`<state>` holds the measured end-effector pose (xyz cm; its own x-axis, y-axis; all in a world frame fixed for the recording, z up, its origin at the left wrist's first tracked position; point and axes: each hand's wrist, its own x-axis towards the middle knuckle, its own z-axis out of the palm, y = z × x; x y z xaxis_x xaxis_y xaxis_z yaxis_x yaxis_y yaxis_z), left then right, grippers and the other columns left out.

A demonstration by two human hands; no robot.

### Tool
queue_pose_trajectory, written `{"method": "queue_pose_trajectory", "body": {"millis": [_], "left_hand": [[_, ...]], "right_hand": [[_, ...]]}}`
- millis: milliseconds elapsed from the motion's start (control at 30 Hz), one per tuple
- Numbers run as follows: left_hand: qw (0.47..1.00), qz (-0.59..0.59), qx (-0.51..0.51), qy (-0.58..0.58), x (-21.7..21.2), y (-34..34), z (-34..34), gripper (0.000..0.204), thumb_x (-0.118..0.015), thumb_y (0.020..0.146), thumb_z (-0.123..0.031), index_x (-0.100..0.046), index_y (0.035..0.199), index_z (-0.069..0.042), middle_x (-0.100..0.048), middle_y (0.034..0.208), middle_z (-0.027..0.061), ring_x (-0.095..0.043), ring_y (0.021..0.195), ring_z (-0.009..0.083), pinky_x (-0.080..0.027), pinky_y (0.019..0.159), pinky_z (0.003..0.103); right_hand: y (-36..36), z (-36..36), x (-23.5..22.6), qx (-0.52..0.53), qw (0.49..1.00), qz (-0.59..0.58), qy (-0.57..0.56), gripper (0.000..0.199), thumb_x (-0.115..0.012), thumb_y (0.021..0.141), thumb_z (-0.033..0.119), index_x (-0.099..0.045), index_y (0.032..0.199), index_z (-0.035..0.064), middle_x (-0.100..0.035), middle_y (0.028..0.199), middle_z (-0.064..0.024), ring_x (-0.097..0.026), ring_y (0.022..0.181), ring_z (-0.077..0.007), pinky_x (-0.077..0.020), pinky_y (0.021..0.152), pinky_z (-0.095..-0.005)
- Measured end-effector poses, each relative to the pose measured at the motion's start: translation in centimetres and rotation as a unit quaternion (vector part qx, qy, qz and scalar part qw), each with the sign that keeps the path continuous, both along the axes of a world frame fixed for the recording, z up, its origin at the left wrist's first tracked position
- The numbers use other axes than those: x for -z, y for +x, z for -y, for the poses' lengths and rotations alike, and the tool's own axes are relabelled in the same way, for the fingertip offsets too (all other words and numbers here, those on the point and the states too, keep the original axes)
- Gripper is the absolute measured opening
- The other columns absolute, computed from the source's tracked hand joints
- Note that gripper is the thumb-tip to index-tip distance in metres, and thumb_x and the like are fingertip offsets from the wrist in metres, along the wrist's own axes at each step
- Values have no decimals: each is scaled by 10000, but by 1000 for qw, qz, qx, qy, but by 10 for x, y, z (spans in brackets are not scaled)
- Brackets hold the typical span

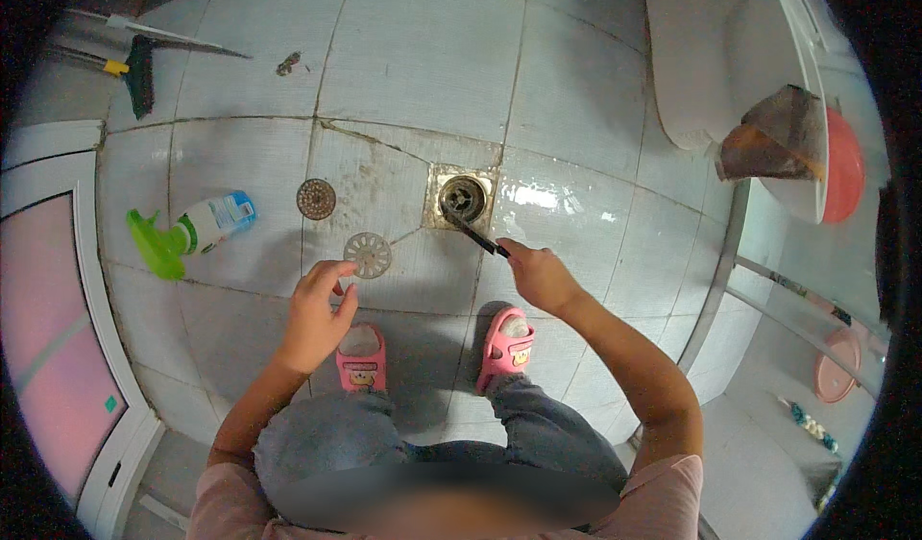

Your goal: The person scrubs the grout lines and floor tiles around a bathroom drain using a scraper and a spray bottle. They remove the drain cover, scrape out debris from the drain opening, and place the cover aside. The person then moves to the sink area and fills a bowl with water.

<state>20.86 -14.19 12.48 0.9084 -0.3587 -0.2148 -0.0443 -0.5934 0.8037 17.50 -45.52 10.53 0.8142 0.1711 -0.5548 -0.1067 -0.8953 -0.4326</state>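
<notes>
I squat on the tiled floor (595, 88); my right hand (540, 276) pinches a thin black tool (473, 232), its far tip down in the open floor drain (463, 197); my left hand (317, 311) hovers loosely curled, holding nothing, just beside the round white drain cover (368, 255); a darker round strainer (316, 199) lies near; a green-nozzled spray bottle (192, 233) lies on its side well left; pink slippers (362, 357) on my feet.

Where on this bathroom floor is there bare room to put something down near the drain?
Bare tiles lie beyond the open drain, toward the toilet base, and right of the right hand. It is crowded left of the drain: two round drain covers, the spray bottle, the left hand and the pink slippers.
</notes>
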Motion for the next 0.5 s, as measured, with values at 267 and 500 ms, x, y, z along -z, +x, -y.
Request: {"method": "queue_pose_trajectory", "body": {"millis": [267, 500], "left_hand": [[1000, 4, 5, -8, 2, -5, 3, 254, -583, 711, -12, -543, 960, -34, -562, 864, 114, -535, 638, 224, -434, 623, 322], [1000, -13, 6, 16, 0, -7, -3, 242, -581, 714, -14, -544, 953, -35, -561, 879, 119, -537, 646, 222, -437, 623, 322]], "right_hand": [[35, 5, -18, -117, 988, 18, -104, 386, -449, 731, 42, -516, 1109, 87, -605, 683, -177, -606, 636, -326, -487, 550, -429], [37, 18, -29, -161, 977, 8, -142, 373, -478, 738, 54, -507, 1108, 88, -612, 724, -142, -599, 616, -305, -484, 547, -417]]}}
